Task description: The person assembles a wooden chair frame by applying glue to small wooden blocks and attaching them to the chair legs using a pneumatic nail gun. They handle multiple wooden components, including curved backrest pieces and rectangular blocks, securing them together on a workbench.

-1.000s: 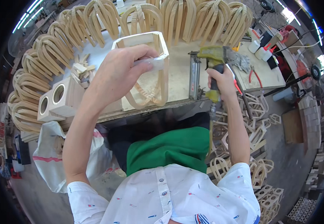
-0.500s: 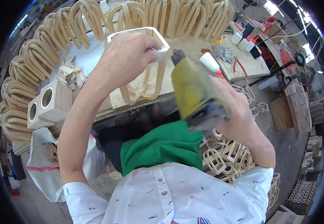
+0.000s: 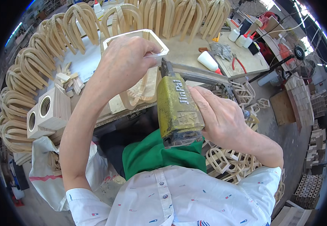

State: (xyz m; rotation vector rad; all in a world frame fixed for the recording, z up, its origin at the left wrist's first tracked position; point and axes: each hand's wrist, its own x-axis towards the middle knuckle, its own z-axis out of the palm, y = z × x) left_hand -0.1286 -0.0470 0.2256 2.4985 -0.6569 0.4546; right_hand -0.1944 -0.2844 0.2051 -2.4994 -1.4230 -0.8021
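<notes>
My left hand (image 3: 127,56) is closed around the near rim of a pale wooden frame (image 3: 159,42). This frame has an angular open rim on top and curved wooden loops reaching down in front of the bench edge. In my right hand (image 3: 225,115) is a worn yellow nail gun (image 3: 176,105), the fingers wrapped round its handle. The gun's nose is at the rim's near right corner, beside my left fingertips; whether it touches the wood I cannot tell. The gun's body hides part of the frame's right side.
Bent-wood frames (image 3: 31,62) line the bench's left and back edges. Nearby are wood offcuts (image 3: 67,77), blocks with round holes (image 3: 52,105), a white glue bottle (image 3: 208,60), a grey glove (image 3: 222,49) and red pliers (image 3: 239,64). More frames (image 3: 227,162) are piled low on the right.
The nail gun has swung left and in toward the frame, its nose now at the rim's corner. My left hand and the frame have shifted only slightly.
</notes>
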